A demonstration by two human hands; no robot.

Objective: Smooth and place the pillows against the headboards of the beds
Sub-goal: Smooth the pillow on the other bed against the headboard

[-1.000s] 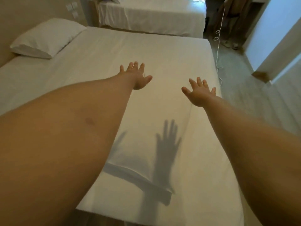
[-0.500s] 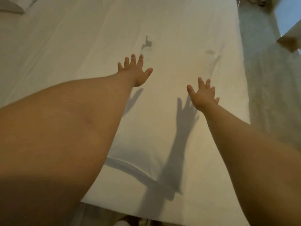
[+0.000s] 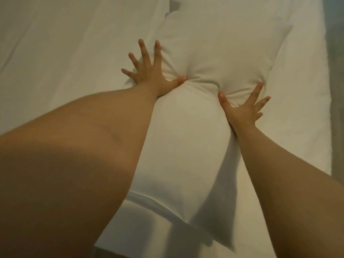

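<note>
A white pillow [image 3: 186, 138] lies lengthwise on the white bed [image 3: 55, 53], running from the near edge toward the far end. My left hand [image 3: 149, 73] presses flat on its left side with fingers spread wide. My right hand [image 3: 245, 107] presses on its right side, fingers also spread. Between the two thumbs the pillow is pinched into a dent with creases. Neither hand holds anything. No headboard is in view.
The bed sheet stretches wide to the left with faint folds. A strip of grey floor [image 3: 337, 90] shows along the bed's right edge. My forearms fill the lower left and lower right of the view.
Both hands were raised above the bed with fingers apart; they have come down and now press into the pillow's sides. The view has dropped closer to the pillow.
</note>
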